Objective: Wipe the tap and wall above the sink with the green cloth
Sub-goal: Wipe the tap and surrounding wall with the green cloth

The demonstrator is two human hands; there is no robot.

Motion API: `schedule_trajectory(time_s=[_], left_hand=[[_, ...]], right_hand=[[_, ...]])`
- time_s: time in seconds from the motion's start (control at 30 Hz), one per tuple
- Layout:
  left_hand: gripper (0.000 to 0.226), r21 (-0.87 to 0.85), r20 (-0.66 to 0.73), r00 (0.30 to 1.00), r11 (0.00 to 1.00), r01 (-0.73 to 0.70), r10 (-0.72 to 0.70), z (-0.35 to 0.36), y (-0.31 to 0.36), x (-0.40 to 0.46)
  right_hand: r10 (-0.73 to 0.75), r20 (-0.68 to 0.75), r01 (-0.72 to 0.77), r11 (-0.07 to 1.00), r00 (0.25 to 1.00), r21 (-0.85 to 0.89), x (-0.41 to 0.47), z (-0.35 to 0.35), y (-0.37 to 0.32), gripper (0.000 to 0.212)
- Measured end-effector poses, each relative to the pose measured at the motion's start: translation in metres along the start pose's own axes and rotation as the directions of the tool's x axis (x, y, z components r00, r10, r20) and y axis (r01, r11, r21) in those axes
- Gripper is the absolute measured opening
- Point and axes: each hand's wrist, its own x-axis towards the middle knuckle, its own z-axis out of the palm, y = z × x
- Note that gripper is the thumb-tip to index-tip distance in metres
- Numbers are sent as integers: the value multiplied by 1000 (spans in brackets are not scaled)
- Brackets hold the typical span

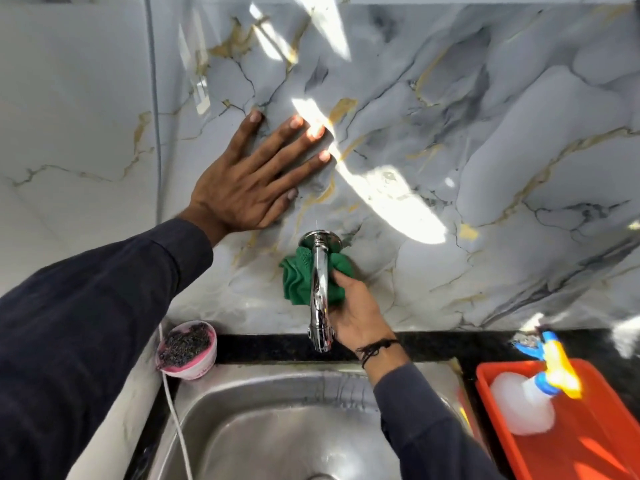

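Observation:
A chrome tap (320, 292) juts out of the grey marbled wall (450, 133) above the steel sink (277, 420). The green cloth (294, 278) is bunched against the wall just below the tap's round base, partly behind the spout. My right hand (356, 313) grips the cloth from the right side of the spout, pressing it to the wall. My left hand (252, 178) lies flat on the wall up and left of the tap, fingers spread, holding nothing.
A pink tub (187, 351) with a dark scrubber sits on the ledge left of the sink. A white cord (178, 427) hangs beside it. To the right, an orange tray (588, 445) holds a white spray bottle (526, 407) with a blue and yellow head. A black counter strip (270, 346) runs behind the sink.

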Motion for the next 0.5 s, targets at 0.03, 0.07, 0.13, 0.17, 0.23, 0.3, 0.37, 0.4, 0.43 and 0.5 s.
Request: schedule_trajectory(time_s=[0.03,0.07,0.13,0.17,0.23,0.3,0.37,0.4,0.43,0.5], left_hand=[[69,-2,-2,1000,1000,-1,1,0,0,0],[69,-7,-2,1000,1000,-2,2,1,1,0],[70,-3,-3,1000,1000,-3,3,2,1,-1],[70,2,-1,1000,1000,-5,5,3,1,-2],[69,15,2,1000,1000,-5,5,4,0,-3],[69,20,-2,1000,1000,1,-1,4,0,-3],[69,17,6,1000,1000,0,0,3,0,-2],[69,18,10,1000,1000,-1,1,2,0,-1],[70,20,15,1000,1000,-3,3,1,0,-1],[70,19,23,1000,1000,-7,6,-1,0,0]], right_hand=[[22,47,-24,999,999,34,3,1,5,40],[41,95,-49,996,995,78,5,1,10,41],[73,200,-102,985,977,140,12,3,19,40],[77,266,-121,981,961,152,16,4,22,39],[45,378,-118,978,925,171,22,9,27,35],[36,411,-125,973,911,192,25,12,27,35],[69,393,-147,974,917,172,22,11,23,35],[89,376,-157,975,922,155,21,8,20,38],[91,354,-150,978,931,143,19,6,17,41],[56,294,-91,990,954,105,13,6,13,45]])
